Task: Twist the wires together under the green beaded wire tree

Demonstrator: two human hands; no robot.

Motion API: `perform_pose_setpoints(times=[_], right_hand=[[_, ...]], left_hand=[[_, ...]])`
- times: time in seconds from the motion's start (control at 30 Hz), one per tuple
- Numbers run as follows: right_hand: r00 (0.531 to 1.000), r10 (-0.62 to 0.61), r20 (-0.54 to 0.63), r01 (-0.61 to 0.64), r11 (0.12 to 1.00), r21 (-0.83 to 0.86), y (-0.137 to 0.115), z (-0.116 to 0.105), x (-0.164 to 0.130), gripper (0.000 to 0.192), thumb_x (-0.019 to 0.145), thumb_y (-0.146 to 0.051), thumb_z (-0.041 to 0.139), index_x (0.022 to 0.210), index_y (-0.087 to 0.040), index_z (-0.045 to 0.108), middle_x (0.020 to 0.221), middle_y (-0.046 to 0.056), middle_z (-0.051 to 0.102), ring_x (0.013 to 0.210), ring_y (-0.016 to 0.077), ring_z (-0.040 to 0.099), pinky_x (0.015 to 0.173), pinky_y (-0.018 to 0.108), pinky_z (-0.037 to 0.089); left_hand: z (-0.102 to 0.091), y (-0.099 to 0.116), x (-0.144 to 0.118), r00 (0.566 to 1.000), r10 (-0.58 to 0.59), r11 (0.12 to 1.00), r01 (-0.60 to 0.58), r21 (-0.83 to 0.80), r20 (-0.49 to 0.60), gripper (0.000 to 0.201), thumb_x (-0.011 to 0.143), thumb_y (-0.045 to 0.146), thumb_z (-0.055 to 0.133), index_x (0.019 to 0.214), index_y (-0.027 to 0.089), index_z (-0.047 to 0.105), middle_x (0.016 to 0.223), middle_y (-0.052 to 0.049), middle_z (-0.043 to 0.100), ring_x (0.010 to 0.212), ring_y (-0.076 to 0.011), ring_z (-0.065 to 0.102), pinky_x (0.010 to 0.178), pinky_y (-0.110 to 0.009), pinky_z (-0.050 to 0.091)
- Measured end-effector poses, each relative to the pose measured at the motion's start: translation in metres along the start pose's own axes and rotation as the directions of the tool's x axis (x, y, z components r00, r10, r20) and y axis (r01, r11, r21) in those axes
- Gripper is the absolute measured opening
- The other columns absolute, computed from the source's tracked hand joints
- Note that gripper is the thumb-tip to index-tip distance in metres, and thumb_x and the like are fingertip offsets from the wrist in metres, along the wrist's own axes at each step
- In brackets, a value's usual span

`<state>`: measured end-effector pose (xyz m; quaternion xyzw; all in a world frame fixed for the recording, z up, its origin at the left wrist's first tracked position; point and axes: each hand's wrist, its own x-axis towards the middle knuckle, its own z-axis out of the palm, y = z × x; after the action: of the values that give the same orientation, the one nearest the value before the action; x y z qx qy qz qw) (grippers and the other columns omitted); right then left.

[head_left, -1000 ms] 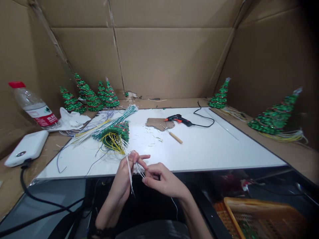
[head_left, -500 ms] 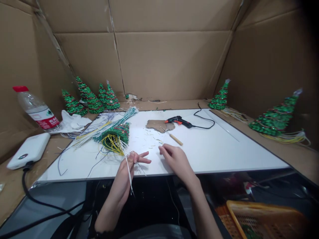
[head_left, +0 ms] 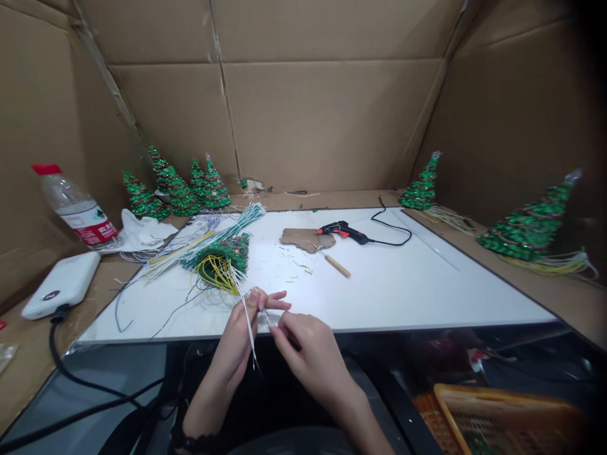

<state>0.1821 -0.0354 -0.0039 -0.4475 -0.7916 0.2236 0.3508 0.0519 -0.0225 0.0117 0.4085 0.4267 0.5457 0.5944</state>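
At the near edge of the white counter [head_left: 427, 284], my left hand [head_left: 239, 335] pinches a small bundle of thin white wires [head_left: 249, 328], grip closed on them, loose ends hanging down past the edge. My right hand [head_left: 308, 354] meets it, fingertips closed on one strand just beside the left thumb. The wires look light, springy and slippery, likely to splay, so I judge it best to hold them close to the pinch. Just beyond lies a tipped green beaded tree [head_left: 226, 251] with yellow wires spilling from its base. The orange basket [head_left: 502, 411] at lower right holds something I cannot make out.
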Motion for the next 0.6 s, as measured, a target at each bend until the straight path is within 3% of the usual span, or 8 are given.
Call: perform_pose_setpoints(times=[0.2, 0.33, 0.5, 0.6], right_hand=[[0.998, -0.013, 0.059, -0.003, 0.967, 0.254, 0.001, 0.008, 0.005, 0.032, 0.085, -0.021, 0.041, 0.055, -0.019, 0.029, 0.049, -0.006, 0.032, 0.044, 0.007, 0.028, 0.045, 0.021, 0.019], [0.999, 0.004, 0.038, -0.016, 0.951, 0.309, -0.003, 0.012, 0.001, 0.034, 0.082, -0.02, 0.042, 0.054, -0.019, 0.024, 0.048, -0.007, 0.025, 0.043, 0.0066, 0.023, 0.044, 0.022, 0.018], [0.975, -0.144, 0.167, 0.075, 0.929, 0.363, -0.006, 0.001, -0.018, 0.035, 0.083, -0.022, 0.044, 0.054, -0.019, 0.025, 0.049, -0.006, 0.026, 0.045, 0.0067, 0.026, 0.048, 0.022, 0.022], [0.988, -0.042, 0.148, -0.007, 0.948, 0.318, -0.002, -0.013, -0.017, 0.034, 0.087, -0.028, 0.041, 0.056, -0.019, 0.029, 0.052, -0.005, 0.032, 0.048, 0.0076, 0.031, 0.049, 0.021, 0.024]], left_hand=[[0.0, -0.001, -0.001, 1.0, -0.01, 1.0, 0.01, 0.005, -0.027, 0.033, 0.083, 0.042, 0.047, 0.058, 0.021, 0.049, 0.07, -0.006, 0.07, 0.113, -0.0261, 0.053, 0.093, -0.036, 0.036], [0.0, -0.002, -0.001, 0.999, 0.001, 1.0, -0.002, -0.007, -0.034, 0.03, 0.082, 0.037, 0.05, 0.056, 0.02, 0.05, 0.062, -0.004, 0.067, 0.111, -0.0251, 0.054, 0.097, -0.034, 0.033], [-0.005, -0.001, 0.002, 0.996, 0.068, 0.987, -0.076, -0.141, -0.057, 0.023, 0.078, 0.031, 0.055, 0.058, 0.021, 0.049, 0.055, 0.0, 0.063, 0.105, -0.0238, 0.058, 0.101, -0.034, 0.027], [-0.007, -0.003, 0.003, 0.996, 0.091, 0.982, -0.092, -0.164, -0.016, 0.025, 0.081, 0.031, 0.051, 0.059, 0.021, 0.047, 0.06, -0.001, 0.067, 0.112, -0.0237, 0.053, 0.103, -0.037, 0.023]])
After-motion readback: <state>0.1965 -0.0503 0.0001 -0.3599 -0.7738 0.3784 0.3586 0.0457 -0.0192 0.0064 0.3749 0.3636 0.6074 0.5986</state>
